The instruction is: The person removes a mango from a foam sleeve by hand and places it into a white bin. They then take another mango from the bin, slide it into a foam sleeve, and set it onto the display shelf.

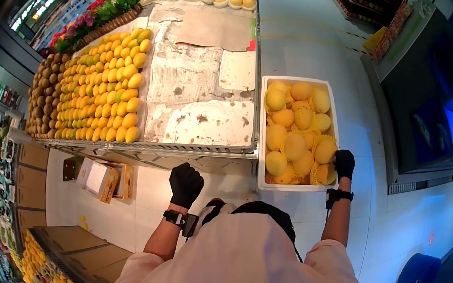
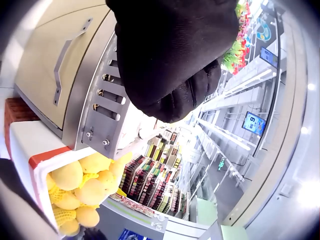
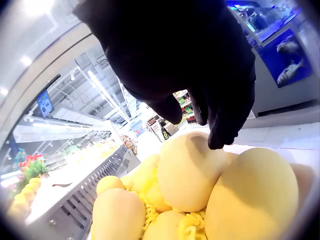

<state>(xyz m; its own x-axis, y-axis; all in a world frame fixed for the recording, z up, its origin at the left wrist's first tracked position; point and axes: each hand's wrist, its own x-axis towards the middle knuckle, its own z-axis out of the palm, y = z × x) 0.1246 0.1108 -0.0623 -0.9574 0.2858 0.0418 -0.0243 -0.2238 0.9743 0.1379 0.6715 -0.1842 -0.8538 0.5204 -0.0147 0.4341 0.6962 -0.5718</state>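
Observation:
A white foam box point(image 1: 260, 129) full of large yellow fruits like mangoes point(image 1: 295, 146), some in yellow foam nets, stands right of the display table. My right hand point(image 1: 344, 164), in a black glove, is at the box's right rim. In the right wrist view its fingers point(image 3: 222, 127) hang loosely bent over the fruit, thumb apart, and one fingertip overlaps a pale yellow fruit point(image 3: 187, 170). The gloved left hand point(image 1: 186, 185) is held as a fist before the table's front edge. Its curled fingers point(image 2: 187, 95) show in the left wrist view, with nothing seen in them.
The display table point(image 1: 197, 148) has a slotted metal edge and carries rows of small yellow mangoes point(image 1: 105, 88) and brown fruits point(image 1: 45, 92). Cardboard point(image 1: 218, 29) lies on it. An opened carton point(image 1: 98, 179) is on the floor at left; a fish tank point(image 1: 442, 112) stands at right.

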